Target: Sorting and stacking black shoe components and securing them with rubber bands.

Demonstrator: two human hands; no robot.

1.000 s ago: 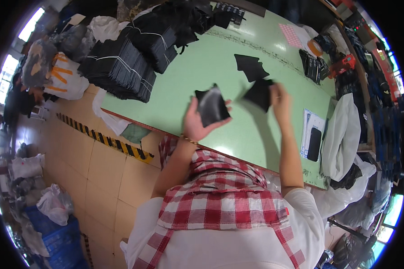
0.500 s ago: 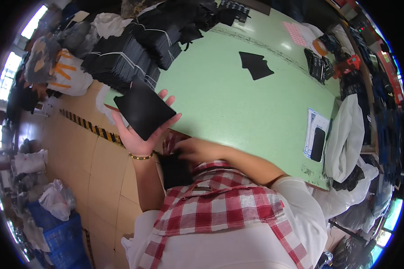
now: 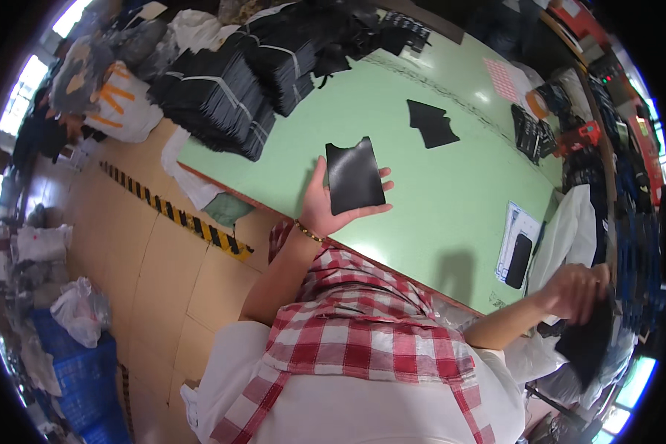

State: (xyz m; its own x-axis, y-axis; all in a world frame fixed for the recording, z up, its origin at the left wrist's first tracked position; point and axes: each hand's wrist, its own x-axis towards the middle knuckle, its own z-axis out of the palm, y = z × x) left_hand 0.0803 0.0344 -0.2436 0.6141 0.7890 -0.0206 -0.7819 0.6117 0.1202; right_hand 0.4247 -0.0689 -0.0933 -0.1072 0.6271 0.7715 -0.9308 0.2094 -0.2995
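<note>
My left hand [image 3: 320, 200] is above the near edge of the green table. A flat black leather-like piece [image 3: 357, 177], with a curved notch in its top edge, rests on its palm and the fingers are spread beneath. Out past the table's right end, my right hand [image 3: 579, 291] has its fingers closed on another dark flat piece [image 3: 588, 344], which hangs down and is blurred. Farther back on the table lie notched black pieces [image 3: 434, 126], overlapping or joined; I cannot tell which.
Tied stacks of black pieces [image 3: 218, 100] stand at the table's [image 3: 274, 166] far left. A phone [image 3: 520, 260] lies on papers [image 3: 510, 229] at its right end, beside a white bag [image 3: 570, 229]. Blue crates [image 3: 89, 377] stand on the floor at lower left.
My left hand has moved right over the table with its black piece. My right hand has swung from beside my left forearm to the far right, carrying the dark piece.
</note>
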